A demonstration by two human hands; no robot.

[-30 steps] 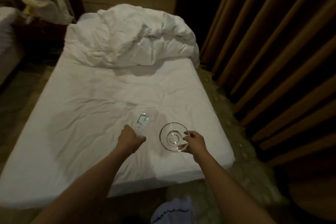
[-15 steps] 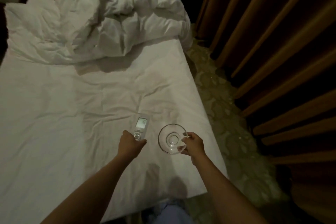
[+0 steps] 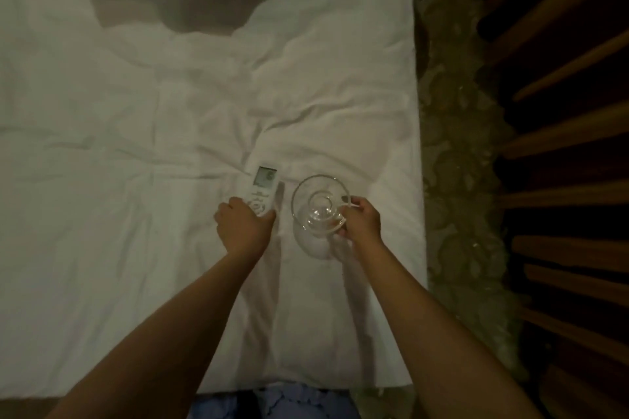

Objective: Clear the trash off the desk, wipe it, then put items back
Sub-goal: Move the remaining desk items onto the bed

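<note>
Your view has tilted down over the bed [image 3: 136, 112]; remote [image 3: 262, 190] and glass dish [image 3: 318, 211] now sit lower, at the sheet.

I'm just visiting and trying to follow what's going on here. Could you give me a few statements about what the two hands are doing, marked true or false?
1. The left hand grips a white remote control. True.
2. The right hand holds a ceramic mug. False: it holds a clear glass dish at its rim.
3. Both things are over a wooden desk. False: they are over a white bed sheet.
4. The remote's screen end points away from the person. True.
</note>
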